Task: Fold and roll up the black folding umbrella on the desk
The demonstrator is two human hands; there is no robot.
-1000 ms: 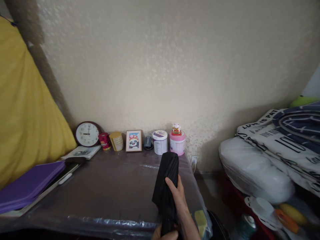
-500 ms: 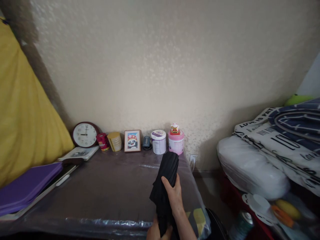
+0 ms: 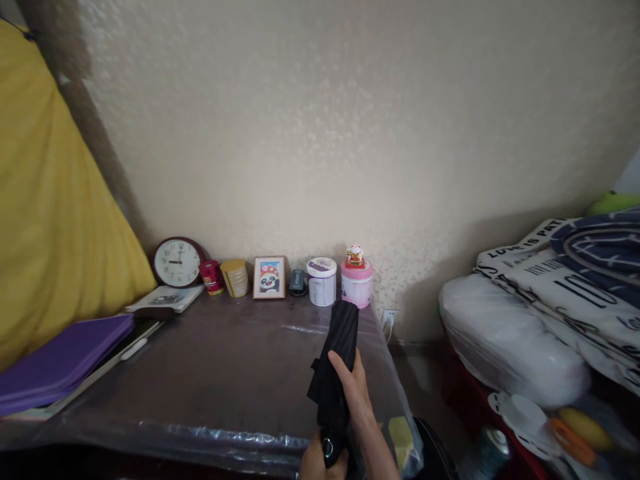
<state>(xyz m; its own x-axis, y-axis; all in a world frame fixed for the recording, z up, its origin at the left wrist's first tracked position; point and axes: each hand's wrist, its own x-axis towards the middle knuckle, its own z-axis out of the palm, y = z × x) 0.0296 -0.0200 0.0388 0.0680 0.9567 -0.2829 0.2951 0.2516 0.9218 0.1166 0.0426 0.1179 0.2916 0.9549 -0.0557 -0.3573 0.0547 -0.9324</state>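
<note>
A black folded umbrella (image 3: 336, 373) is held up over the right front part of the table (image 3: 240, 373), its closed canopy pointing away from me. My right hand (image 3: 353, 387) wraps round the canopy from the right side, thumb across the top. Lower down, my left hand (image 3: 320, 460) grips the handle end, where a small round button ring shows. A loose flap of cloth sticks out on the canopy's left side. The fingers under the umbrella are hidden.
Along the wall stand a clock (image 3: 177, 262), a red can (image 3: 212, 277), a panda picture frame (image 3: 269, 277), a white-purple tub (image 3: 321, 283) and a pink tub (image 3: 357, 285) bearing a lucky-cat figurine. Purple folders (image 3: 65, 360) lie left. Folded bedding (image 3: 565, 287) is piled right.
The handle's button ring has come into sight as the umbrella turned slightly in my hands. Both hands keep their hold. The whole view has shifted a little.
</note>
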